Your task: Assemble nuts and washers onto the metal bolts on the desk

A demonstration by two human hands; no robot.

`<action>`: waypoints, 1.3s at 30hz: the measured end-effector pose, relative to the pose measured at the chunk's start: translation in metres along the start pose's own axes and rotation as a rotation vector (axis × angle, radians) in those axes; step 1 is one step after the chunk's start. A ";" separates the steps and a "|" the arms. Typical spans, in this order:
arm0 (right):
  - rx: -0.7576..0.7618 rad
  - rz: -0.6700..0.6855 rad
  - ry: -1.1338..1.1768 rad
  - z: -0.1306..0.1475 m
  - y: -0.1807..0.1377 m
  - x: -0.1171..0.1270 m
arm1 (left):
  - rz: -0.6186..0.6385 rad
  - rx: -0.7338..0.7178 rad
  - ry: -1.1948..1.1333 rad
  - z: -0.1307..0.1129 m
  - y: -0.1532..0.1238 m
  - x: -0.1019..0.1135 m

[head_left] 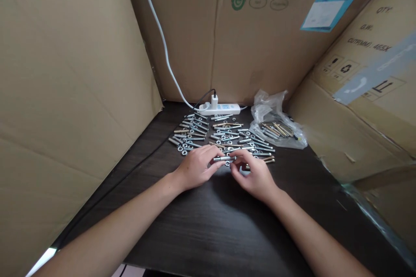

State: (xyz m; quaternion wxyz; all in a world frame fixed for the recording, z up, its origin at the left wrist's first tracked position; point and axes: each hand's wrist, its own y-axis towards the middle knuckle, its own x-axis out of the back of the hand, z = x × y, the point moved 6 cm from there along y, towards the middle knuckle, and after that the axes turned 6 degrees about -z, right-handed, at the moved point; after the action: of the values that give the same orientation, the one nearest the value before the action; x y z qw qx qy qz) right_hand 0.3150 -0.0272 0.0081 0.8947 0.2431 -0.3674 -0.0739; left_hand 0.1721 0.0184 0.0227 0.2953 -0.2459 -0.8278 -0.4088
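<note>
My left hand (199,166) pinches a silver expansion bolt (223,159) between thumb and fingers, just above the near edge of the hardware spread. The bolt lies level, pointing across to the right. My right hand (255,176) has its curled fingers around the bolt's right end, with the thumb lower down. A small metal ring (227,163) shows just under the bolt; whether it is held or lies on the table I cannot tell. Behind both hands, silver and brass-coloured bolts (225,137), sleeves, nuts and washers lie in rough columns.
On the dark table (208,225), a clear plastic bag (274,117) with more bolts sits at back right. A white power strip (224,109) with a plug and cables stands behind the hardware. Cardboard walls (185,43) enclose the left, back and right. A black cable (130,169) runs along the left.
</note>
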 end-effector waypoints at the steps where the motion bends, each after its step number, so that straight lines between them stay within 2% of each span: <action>1: -0.003 0.017 0.020 0.001 -0.001 -0.002 | 0.001 0.001 -0.005 0.000 0.000 -0.001; 8: -0.027 0.008 -0.051 -0.007 -0.001 -0.001 | 0.053 0.077 -0.006 0.001 0.000 -0.003; 13: -0.049 -0.035 -0.102 -0.012 0.001 0.005 | 0.027 0.106 0.056 0.003 0.002 0.003; 19: -0.047 0.025 -0.166 -0.011 0.003 0.005 | -0.004 0.039 0.047 0.000 0.002 0.003; 27: -0.030 0.071 -0.193 -0.009 0.005 0.004 | -0.021 0.025 0.040 0.002 0.002 0.002; 31: 0.039 0.107 -0.168 -0.007 0.004 0.000 | -0.023 0.020 0.020 0.000 0.002 0.003; 34: 0.065 0.093 -0.156 -0.008 0.005 0.001 | -0.002 0.047 0.035 0.003 0.002 0.002; 39: -0.031 0.010 -0.160 -0.019 0.007 0.010 | 0.103 0.087 0.116 0.010 -0.001 -0.011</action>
State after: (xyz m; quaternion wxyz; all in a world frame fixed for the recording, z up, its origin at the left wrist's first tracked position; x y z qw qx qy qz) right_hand 0.3350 -0.0170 0.0060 0.8665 0.2208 -0.4376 -0.0941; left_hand 0.1766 0.0245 0.0095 0.3736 -0.2510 -0.8125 -0.3704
